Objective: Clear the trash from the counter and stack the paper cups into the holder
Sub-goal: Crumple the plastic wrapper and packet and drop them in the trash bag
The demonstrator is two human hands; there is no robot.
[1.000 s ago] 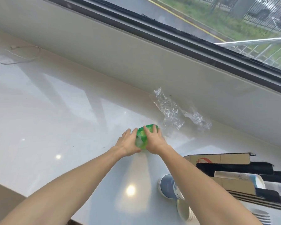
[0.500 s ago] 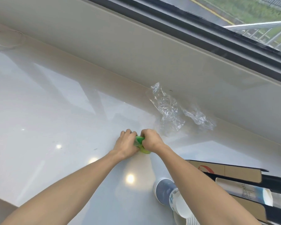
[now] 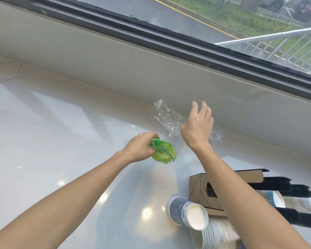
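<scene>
The left hand [image 3: 139, 149] is curled into a fist around a crumpled green wrapper [image 3: 163, 153], which bulges out of the thumb side of the fist; the forearm runs in from the lower left, low over the white counter [image 3: 52, 141]. Whether the wrapper touches the surface cannot be told.

The right hand [image 3: 197, 125] is raised with its fingers spread and loose, holding nothing, its back to the camera. It hovers in front of a piece of crinkled clear plastic film [image 3: 166, 119] that lies along the counter's back edge, where the surface meets the beige upstand [image 3: 115, 69] under the window. Part of the film shows on either side of the hand; contact between fingers and film cannot be made out. The right forearm crosses over the near right part of the counter.

There, near the front right corner, a brown cardboard cup holder [image 3: 201, 193] lies on its side with black strips beside it. Loose paper cups [image 3: 188, 214] lie tipped just beside its near end, one with its white mouth facing up, and a nested stack [image 3: 207, 236] lies below them. Another cup [image 3: 275, 197] rests among the black strips farther right.

The left and middle of the counter are bare, apart from a thin white cord [image 3: 9, 72] at the far left by the back edge.
</scene>
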